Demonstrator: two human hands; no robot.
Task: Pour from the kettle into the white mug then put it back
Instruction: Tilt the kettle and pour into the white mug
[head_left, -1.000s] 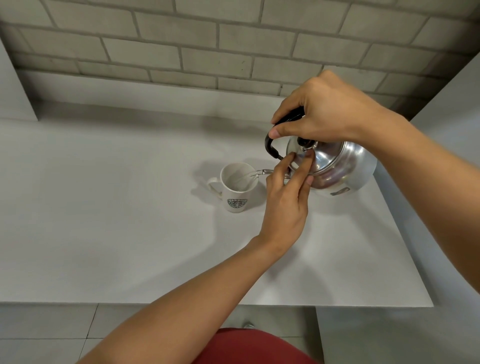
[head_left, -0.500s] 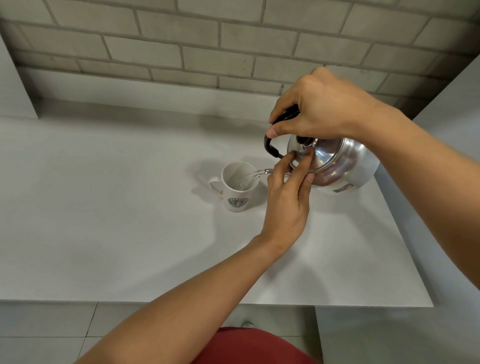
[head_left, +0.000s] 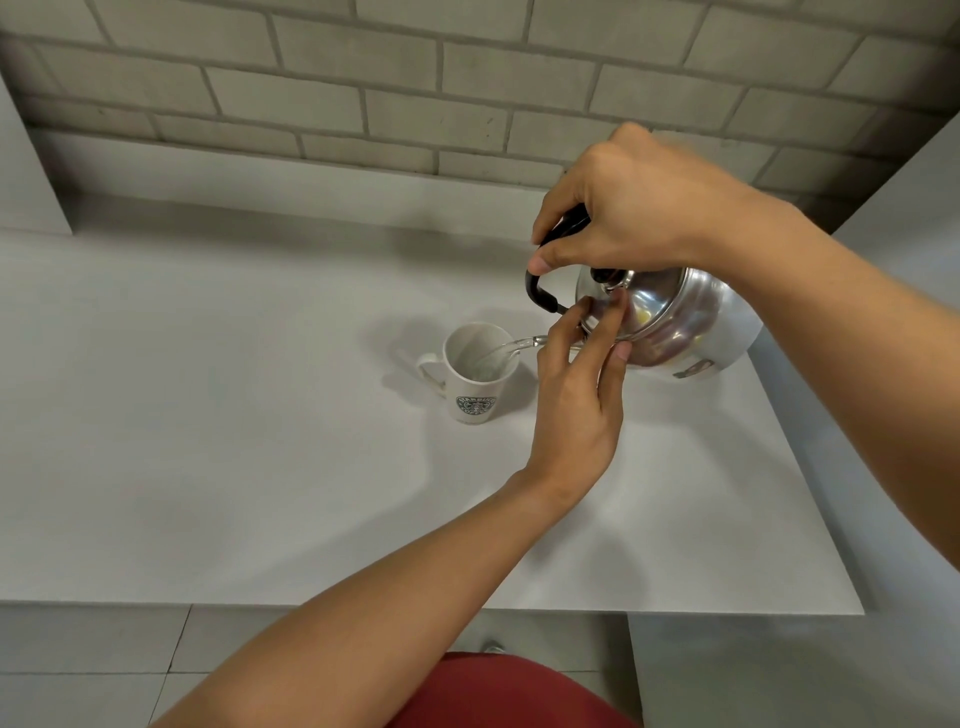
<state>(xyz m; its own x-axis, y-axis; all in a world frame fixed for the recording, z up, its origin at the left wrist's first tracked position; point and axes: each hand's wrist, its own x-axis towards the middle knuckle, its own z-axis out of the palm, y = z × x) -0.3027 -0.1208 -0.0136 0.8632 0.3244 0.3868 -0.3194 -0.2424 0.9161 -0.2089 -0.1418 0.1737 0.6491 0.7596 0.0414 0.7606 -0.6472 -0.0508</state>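
the right hand (head_left: 639, 208) has its grip wrapped round the black handle (head_left: 540, 291) to tip the kettle (head_left: 691, 327) toward nine o'clock, left hand (head_left: 576, 410) fingertips pressing the lid (head_left: 639, 306) shut, so water arcs into the white mug (head_left: 475, 379) standing mid-counter (head_left: 208, 441).

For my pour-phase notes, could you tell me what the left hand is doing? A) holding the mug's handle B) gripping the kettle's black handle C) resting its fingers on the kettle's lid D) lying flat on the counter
C: the left hand has its fingertips on the kettle lid.
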